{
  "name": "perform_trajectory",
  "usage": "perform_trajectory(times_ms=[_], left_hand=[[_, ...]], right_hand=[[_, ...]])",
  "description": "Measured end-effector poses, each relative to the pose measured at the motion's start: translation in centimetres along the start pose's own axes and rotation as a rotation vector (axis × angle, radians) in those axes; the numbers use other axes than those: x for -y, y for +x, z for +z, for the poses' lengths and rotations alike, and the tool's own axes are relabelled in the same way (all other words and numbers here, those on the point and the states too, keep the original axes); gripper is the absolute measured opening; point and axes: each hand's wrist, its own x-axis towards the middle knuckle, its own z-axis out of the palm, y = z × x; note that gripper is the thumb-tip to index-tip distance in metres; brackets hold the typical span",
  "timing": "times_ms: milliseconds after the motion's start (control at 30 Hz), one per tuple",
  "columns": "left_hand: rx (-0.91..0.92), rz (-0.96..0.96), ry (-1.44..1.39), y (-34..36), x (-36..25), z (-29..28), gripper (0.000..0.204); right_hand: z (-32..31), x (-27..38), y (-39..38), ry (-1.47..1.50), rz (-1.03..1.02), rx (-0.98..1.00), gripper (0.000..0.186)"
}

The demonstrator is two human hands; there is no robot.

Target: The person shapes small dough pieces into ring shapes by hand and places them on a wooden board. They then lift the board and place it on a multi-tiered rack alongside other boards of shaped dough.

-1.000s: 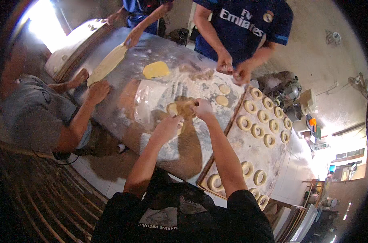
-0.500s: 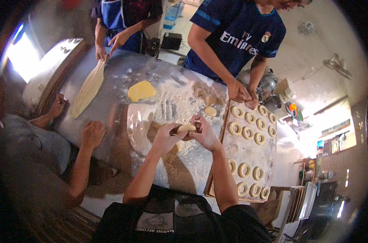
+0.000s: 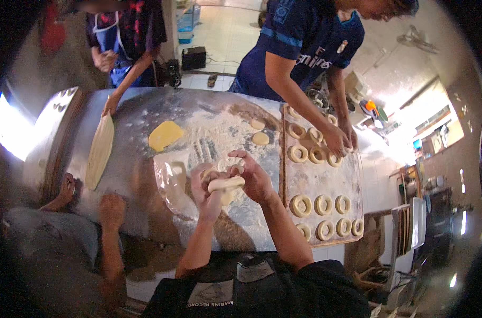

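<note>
A pale dough ring (image 3: 226, 183) is held up over the floury table between my two hands. My left hand (image 3: 202, 192) is closed round its left side, fingers partly hidden behind it. At its right side my right hand (image 3: 257, 183) grips with curled fingers, the index finger raised. Under my hands lies loose flour (image 3: 211, 124) on the metal table. Small round dough pieces (image 3: 260, 138) rest beyond my right hand. To my right, several dough rings (image 3: 324, 204) lie in rows on a floured tray (image 3: 326, 177).
A yellow dough slab (image 3: 165, 135) and a clear plastic sheet (image 3: 169, 185) lie left of my hands. Farther left, one person holds the end of a long dough strip (image 3: 100, 153). Another person's hands (image 3: 342, 140) reach over the tray. A third person's fist (image 3: 112, 211) rests near the table edge.
The dough in my hands now shows as a ring, lower and nearer to me. The person across the tray has moved their hands nearer. The long strip's far end is lower.
</note>
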Motion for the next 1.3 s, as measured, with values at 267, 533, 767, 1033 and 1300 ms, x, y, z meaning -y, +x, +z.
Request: perform_trajectory(times_ms=[267,533,767,1033,1300], left_hand=[[0.047,0.096,0.477,-0.9,3.7,1.1,0.037],[0.181,-0.041,0.095,-2.6,2.7,8.2,0.03],[0.359,-0.093,0.382,-5.7,4.2,16.7,0.029],[0.573,-0.32,0.516,-11.2,7.2,30.1,0.032],[0.972,-0.314,0.591,-16.4,9.0,40.9,0.033]], right_hand=[[0.1,0.7,-1.8,-0.145,-0.116,-0.138,0.052],[-1.9,5.0,-6.4,0.157,-0.283,-0.312,0.038],[-9.6,8.9,-12.5,-0.524,-0.421,-0.319,0.061],[-18.0,15.4,-22.0,-0.728,-0.464,-0.517,0.07],[-26.7,18.9,-30.5,-1.03,-0.364,-0.816,0.043]])
